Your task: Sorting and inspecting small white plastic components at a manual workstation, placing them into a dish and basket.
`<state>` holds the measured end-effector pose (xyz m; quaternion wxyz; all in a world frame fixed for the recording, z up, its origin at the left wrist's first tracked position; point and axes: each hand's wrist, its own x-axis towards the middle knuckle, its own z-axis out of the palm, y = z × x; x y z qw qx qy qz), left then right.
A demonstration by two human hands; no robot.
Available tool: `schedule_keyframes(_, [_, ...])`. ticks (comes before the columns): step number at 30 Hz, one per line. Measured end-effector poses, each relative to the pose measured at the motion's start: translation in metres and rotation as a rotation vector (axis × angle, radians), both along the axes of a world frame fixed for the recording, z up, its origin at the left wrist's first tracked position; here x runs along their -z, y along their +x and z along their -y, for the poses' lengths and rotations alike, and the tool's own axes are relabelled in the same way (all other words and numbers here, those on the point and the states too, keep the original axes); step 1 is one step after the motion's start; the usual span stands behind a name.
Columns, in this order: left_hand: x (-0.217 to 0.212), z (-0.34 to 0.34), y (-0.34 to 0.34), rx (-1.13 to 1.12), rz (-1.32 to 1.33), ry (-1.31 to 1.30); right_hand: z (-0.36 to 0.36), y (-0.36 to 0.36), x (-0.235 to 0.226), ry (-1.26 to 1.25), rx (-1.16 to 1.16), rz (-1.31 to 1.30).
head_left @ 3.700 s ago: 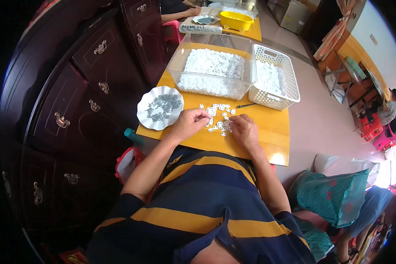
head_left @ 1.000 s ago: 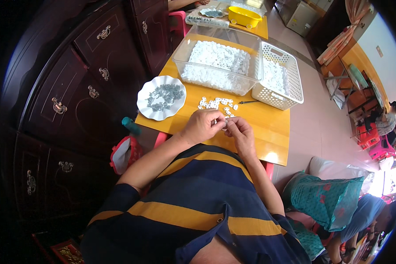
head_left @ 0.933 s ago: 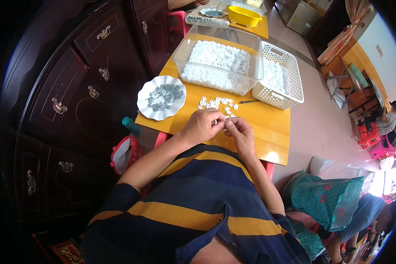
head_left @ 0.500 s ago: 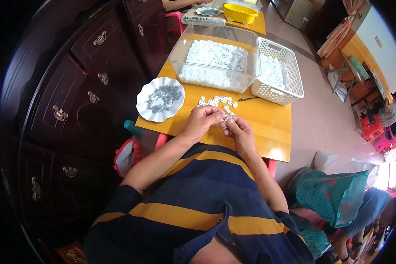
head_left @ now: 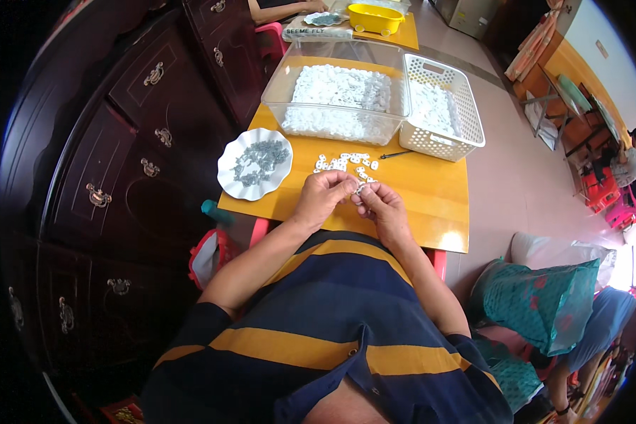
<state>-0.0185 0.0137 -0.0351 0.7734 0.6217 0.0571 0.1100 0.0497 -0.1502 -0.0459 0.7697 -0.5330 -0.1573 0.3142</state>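
My left hand (head_left: 321, 199) and my right hand (head_left: 386, 210) meet over the near edge of the wooden table (head_left: 427, 201). Both are closed, thumbs and fingertips pinching a small white plastic piece (head_left: 360, 189) between them, mostly hidden by the fingers. Just beyond my fingertips lie several loose white two-holed pieces (head_left: 336, 163). To the left, a scalloped white plate (head_left: 243, 191) holds a spread of small dark grey parts (head_left: 263, 160). A thin black tool (head_left: 396, 155) rests to the right of the loose pieces.
A clear plastic bin (head_left: 274, 95) full of white pieces stands at the table's far side, beside a white perforated basket (head_left: 438, 145) of similar pieces. Dark drawers (head_left: 141, 134) line the left. Green sacks (head_left: 537, 304) stand at right. Beyond, a person's arm (head_left: 283, 10) is near a yellow tub (head_left: 374, 19).
The view has shifted slightly, so the table and bins sit a little differently in the picture. My hands stay together with the white piece, fingers moving only slightly.
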Motion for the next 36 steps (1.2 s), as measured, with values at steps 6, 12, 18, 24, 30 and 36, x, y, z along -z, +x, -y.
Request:
schedule_keyframes(6, [0.003,0.001,0.0,-0.016,0.004,0.026,0.001,0.002,0.0,0.012,-0.012,0.004])
schedule_keyframes(12, [0.004,0.002,0.001,-0.037,-0.018,-0.015,0.001,0.004,0.003,-0.003,-0.006,0.004])
schedule_keyframes(18, [0.004,0.003,0.001,-0.039,-0.003,0.012,0.0,0.001,0.002,0.008,-0.005,-0.013])
schedule_keyframes(24, [0.005,0.004,0.001,-0.07,0.068,0.168,0.0,0.006,0.011,-0.011,0.01,0.053])
schedule_keyframes(30, [-0.001,0.004,-0.001,-0.136,0.13,0.552,0.001,0.004,0.011,-0.188,0.087,0.25])
schedule_keyframes(36, [-0.004,0.007,0.0,-0.145,0.114,0.517,-0.004,0.003,0.019,-0.173,0.151,0.34])
